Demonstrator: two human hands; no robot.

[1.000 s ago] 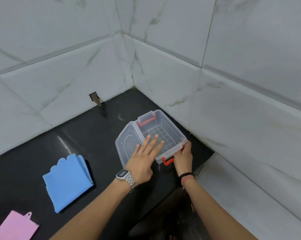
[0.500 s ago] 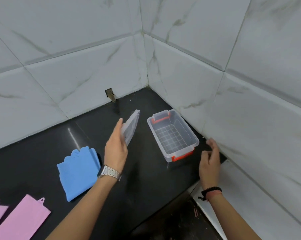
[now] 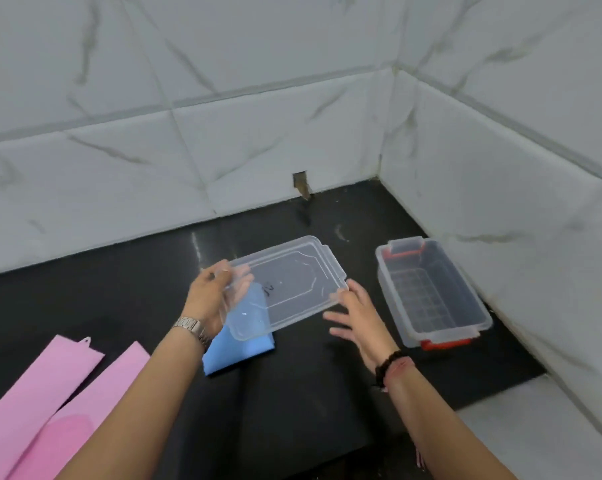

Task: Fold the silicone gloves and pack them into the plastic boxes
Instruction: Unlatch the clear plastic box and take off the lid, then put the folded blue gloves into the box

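My left hand (image 3: 212,295) grips the left edge of a clear plastic lid (image 3: 285,285) and holds it flat above the counter. My right hand (image 3: 358,317), fingers spread, touches the lid's right edge near its front corner. A folded blue silicone glove (image 3: 239,348) lies under the lid, partly hidden by it and by my left wrist. The clear plastic box (image 3: 431,292) with red latches stands open and empty at the right, close to the side wall. Two pink silicone gloves (image 3: 60,386) lie flat at the lower left.
The black counter (image 3: 119,299) ends in a front edge at the lower right, where a white ledge begins. White marble-tile walls close the back and right sides, meeting in a corner. A small notch (image 3: 301,184) is cut in the back wall at counter level.
My left hand took the lid off the box and carried it left, over the blue glove, turning it flat. My right hand left the box and came to the lid's right edge.
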